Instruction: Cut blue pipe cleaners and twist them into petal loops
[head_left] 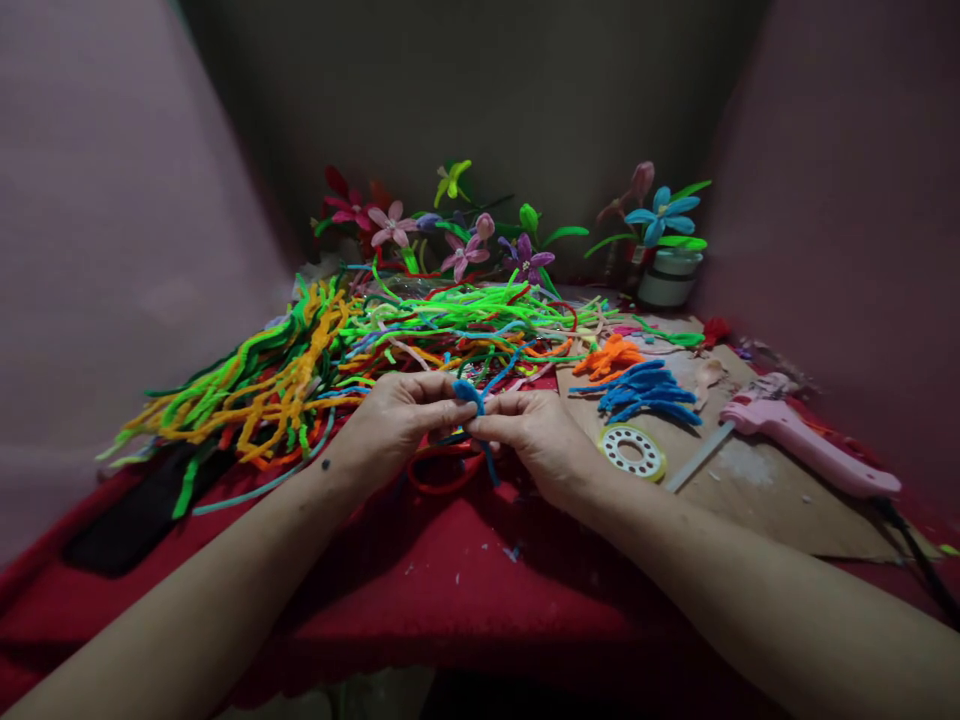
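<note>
Between my two hands is a blue pipe cleaner (466,390), bent over at the top, with a tail hanging below the fingers. My left hand (394,415) pinches it between thumb and index finger. From the other side, my right hand (536,430) closes thumb and fingertips on the same piece, and its lower fingers are partly hidden. Just beneath the hands, a red looped pipe cleaner (435,490) rests on the red cloth (420,590). To the right lie a bundle of folded blue pipe cleaners (649,392) and a smaller orange bundle (611,356).
A pink glue gun (814,440) with a glue stick lies on cardboard (780,510), near a round yellow-rimmed disc (632,452). Loose green pipe cleaners (465,310) and orange ones (300,380) spread behind. Pipe-cleaner flowers (391,225) and a small pot (670,278) stand at the back. A dark flat object (124,530) lies left.
</note>
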